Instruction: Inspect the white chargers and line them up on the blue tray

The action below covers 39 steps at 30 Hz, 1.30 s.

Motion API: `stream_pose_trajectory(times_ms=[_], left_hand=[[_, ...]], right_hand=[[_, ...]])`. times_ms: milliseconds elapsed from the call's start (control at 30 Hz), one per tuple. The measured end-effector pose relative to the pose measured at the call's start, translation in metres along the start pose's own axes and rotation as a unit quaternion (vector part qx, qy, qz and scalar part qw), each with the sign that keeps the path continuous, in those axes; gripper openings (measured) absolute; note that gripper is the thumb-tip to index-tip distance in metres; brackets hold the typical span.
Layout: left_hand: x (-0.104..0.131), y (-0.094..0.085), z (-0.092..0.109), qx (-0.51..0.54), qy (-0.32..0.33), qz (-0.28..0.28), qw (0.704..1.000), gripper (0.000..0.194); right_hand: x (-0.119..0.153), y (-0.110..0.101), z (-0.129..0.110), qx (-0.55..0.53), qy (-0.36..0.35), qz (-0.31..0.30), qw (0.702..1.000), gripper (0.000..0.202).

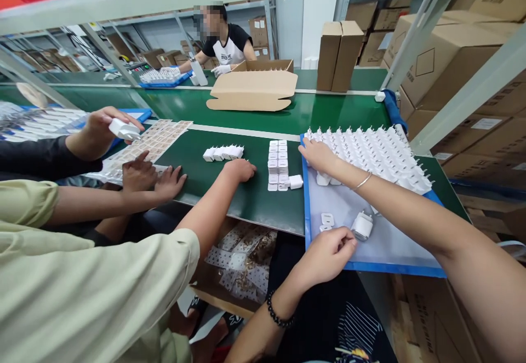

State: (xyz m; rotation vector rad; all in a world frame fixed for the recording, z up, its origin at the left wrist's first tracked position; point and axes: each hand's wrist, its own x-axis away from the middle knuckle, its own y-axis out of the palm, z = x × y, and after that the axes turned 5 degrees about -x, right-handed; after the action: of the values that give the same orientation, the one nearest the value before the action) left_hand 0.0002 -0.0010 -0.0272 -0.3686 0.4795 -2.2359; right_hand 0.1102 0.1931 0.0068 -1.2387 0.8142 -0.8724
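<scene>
My left hand, with a black bead bracelet, is closed over the front of the blue-edged tray. Its fingertips meet the side of a white plug charger; whether they grip it is unclear. Small white charger pieces lie just beyond that hand. My right hand, below a silver bangle, reaches to the tray's left edge. Its fingers are closed around a white charger at the end of the packed rows of chargers, whose prongs point up. My fingers partly hide it.
Stacked white chargers and a single charger are left of the tray. A co-worker's hand is beside a short charger row. Other people's hands work further left. An open carton stands across the bench; slanted posts frame the view.
</scene>
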Motion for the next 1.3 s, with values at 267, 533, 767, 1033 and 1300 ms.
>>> stream_pose_trajectory(times_ms=[267,533,767,1033,1300], left_hand=[[-0.001,0.0,0.0,0.008,-0.003,-0.006,1.0,0.021],[-0.001,0.0,-0.001,0.035,-0.001,-0.006,0.999,0.021],[0.0,0.0,-0.002,0.042,0.013,-0.004,0.999,0.021],[-0.001,0.001,-0.004,0.044,0.01,-0.021,0.999,0.023],[-0.001,-0.001,-0.002,0.032,0.002,-0.025,0.999,0.025]], right_hand=[[0.012,-0.017,-0.033,-0.051,-0.04,0.018,0.998,0.036],[0.015,-0.003,-0.054,-0.145,-0.14,-0.057,0.978,0.016],[0.034,-0.024,-0.031,-0.241,-0.051,-0.02,0.969,0.005],[0.065,-0.039,-0.001,-0.271,0.105,-0.053,0.955,0.009],[0.062,-0.019,-0.02,-0.236,0.099,-0.074,0.964,0.022]])
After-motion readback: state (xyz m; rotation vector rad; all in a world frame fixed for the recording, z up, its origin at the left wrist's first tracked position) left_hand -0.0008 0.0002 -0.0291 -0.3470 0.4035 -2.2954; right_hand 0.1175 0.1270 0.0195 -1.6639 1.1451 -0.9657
